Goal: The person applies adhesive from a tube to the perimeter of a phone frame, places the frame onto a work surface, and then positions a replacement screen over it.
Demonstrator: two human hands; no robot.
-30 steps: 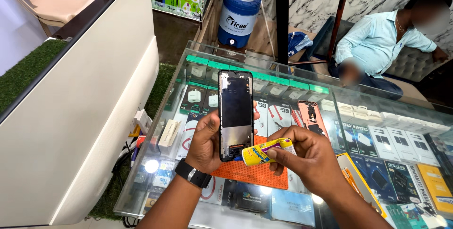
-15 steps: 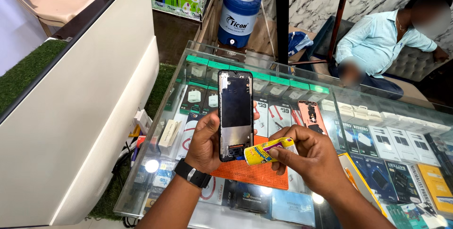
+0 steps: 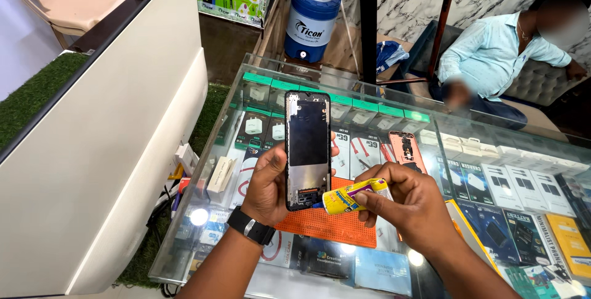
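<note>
My left hand point(image 3: 266, 183) holds a black phone frame point(image 3: 307, 149) upright over the glass counter, its open inner side facing me. A black watch sits on that wrist. My right hand point(image 3: 411, 202) pinches a small yellow glue tube point(image 3: 353, 195), whose tip touches the frame's lower right edge. Under both hands an orange mat point(image 3: 329, 226) lies on the glass counter point(image 3: 486, 133).
A second opened phone point(image 3: 406, 149) lies on the counter past my right hand. Boxed chargers and accessories fill the case under the glass. A white wall panel point(image 3: 117, 151) stands at left. A person in a light blue shirt point(image 3: 502, 49) sits at the back right, by a blue water cooler point(image 3: 313, 20).
The glue tube's tip has crept slightly lower along the frame's right edge. The phone frame and my left hand hold nearly still.
</note>
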